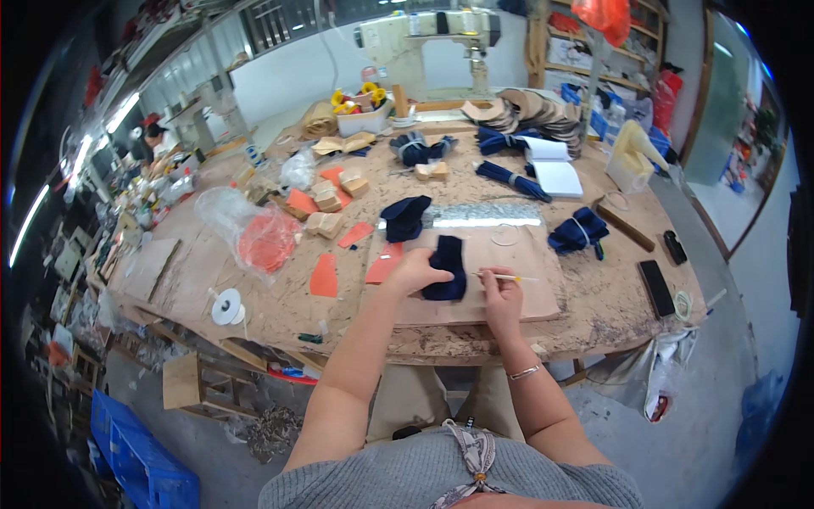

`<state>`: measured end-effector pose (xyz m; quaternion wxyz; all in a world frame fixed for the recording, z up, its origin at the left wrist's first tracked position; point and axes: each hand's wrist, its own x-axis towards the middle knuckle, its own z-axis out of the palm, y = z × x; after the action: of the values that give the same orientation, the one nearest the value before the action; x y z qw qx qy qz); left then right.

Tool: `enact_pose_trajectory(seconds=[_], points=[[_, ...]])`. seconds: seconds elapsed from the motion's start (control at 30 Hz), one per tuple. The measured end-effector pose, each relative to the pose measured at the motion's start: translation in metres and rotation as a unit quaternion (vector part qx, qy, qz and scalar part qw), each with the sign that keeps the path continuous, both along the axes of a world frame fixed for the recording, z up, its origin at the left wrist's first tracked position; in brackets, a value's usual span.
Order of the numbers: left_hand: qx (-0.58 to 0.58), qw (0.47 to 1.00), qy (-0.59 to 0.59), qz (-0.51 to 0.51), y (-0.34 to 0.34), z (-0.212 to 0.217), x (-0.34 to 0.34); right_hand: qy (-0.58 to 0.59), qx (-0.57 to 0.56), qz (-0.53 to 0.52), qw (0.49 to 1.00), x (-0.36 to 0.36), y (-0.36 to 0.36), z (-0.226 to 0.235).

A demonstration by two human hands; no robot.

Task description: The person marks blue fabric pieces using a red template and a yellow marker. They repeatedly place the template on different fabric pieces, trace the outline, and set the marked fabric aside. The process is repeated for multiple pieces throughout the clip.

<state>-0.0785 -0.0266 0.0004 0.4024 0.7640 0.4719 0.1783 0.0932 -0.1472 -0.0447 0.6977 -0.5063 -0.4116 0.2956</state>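
Observation:
A dark blue fabric piece (448,270) stands out against the pale board (534,254) in front of me. Its left side is gripped by my left hand (415,273), thumb across the top and the other fingers partly hidden. My right hand (502,301), with a bracelet on the wrist, pinches a thin, pale, pen-like stick (512,277) that has a yellow part; its tip points left toward the fabric. Just beyond my left hand lies a pile of dark blue pieces (405,218). An orange-red piece (384,263) is partly under my left hand.
Tied dark blue bundles (578,231), a wooden bar (626,223) and a phone (655,288) lie to the right. Orange cut pieces (324,276), wooden blocks (325,225) and a white spool (226,307) are left. A sewing machine (428,55) stands behind; another person (158,142) sits far left.

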Motion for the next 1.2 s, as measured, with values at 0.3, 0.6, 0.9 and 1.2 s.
enact_pose_trajectory(seconds=[0.3,0.6,0.9,1.2], points=[[-0.03,0.949,-0.276,0.151,0.038,0.033,-0.127,-0.233,0.055,-0.076,0.968,0.019,-0.059,0.003],[0.292,0.929,0.046,0.223,0.129,0.0,-0.106,-0.424,0.089,-0.079,0.898,0.009,-0.056,0.01],[0.226,0.942,-0.033,0.247,0.132,0.008,-0.029,-0.386,0.066,-0.075,0.917,0.017,-0.058,0.002],[0.241,0.955,0.012,0.169,0.113,0.011,-0.022,-0.371,0.063,-0.064,0.924,0.019,-0.057,0.005]])
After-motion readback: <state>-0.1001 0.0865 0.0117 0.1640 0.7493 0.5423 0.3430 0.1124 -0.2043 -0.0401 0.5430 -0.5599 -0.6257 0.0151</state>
